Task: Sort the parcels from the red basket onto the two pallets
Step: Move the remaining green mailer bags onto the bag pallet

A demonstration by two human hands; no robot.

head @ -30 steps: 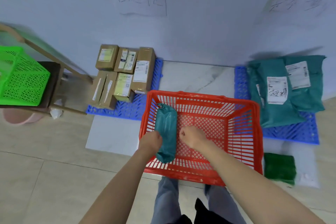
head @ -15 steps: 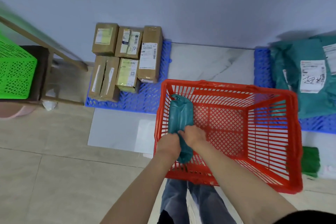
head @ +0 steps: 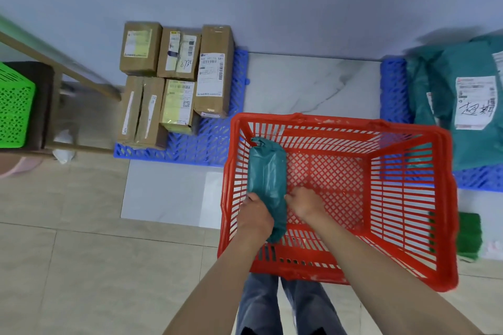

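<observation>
I had both hands low inside the red basket (head: 340, 128), at its near-left corner, with the last teal parcel (head: 268, 168) between them. The soft, rolled bag lay along the basket's left wall, its long axis running away from me toward the far rim, its knotted end pointing at the far-left corner and its near end tucked down between my wrists. My left hand (head: 254, 215) was wrapped round the parcel's near-left flank, fingers curled under it. My right hand (head: 304, 202) pressed the opposite flank, knuckles up; I could not tell how far its fingers reached beneath. Nothing else showed on the basket's mesh floor.

Beyond the basket's far-left corner sat the left blue pallet (head: 209, 144), loaded with brown cardboard boxes (head: 177, 81). Off the basket's far-right corner, well apart from the parcel, the right blue pallet (head: 394, 90) carried the teal mailer bags (head: 462, 100). Judging by colour, this parcel belonged with those bags, so the carry would run up and across the whole basket to the right, with my right hand on the leading side and my left trailing. The parcel looked limp enough to sag at its far end once lifted.
</observation>
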